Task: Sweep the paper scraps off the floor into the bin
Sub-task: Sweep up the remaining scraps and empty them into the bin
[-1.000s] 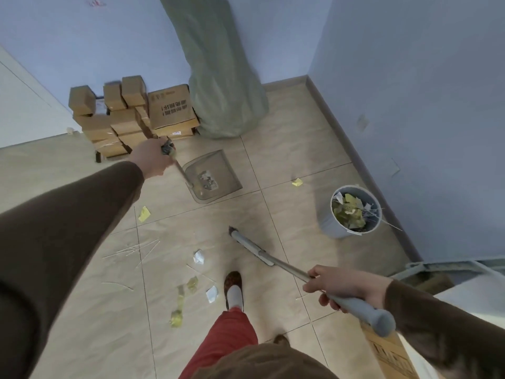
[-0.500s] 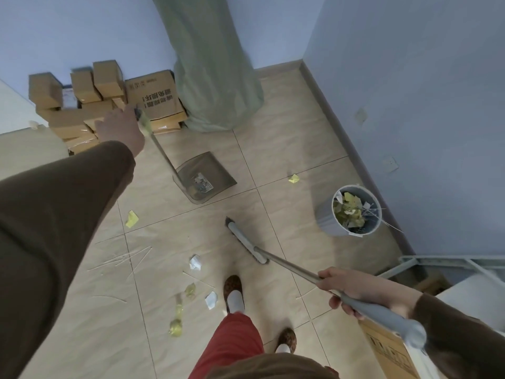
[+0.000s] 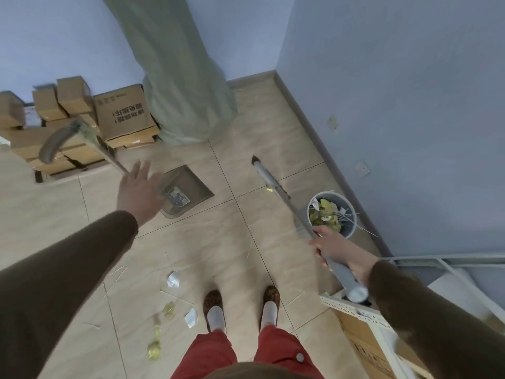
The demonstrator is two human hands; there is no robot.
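Cardboard boxes [image 3: 120, 116] stacked at ten o'clock beside a green sack [image 3: 180, 86] at twelve; white rack [image 3: 355, 307] at four.

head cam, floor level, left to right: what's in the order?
Cardboard boxes → left hand → dustpan → broom head → bin holding paper scraps.
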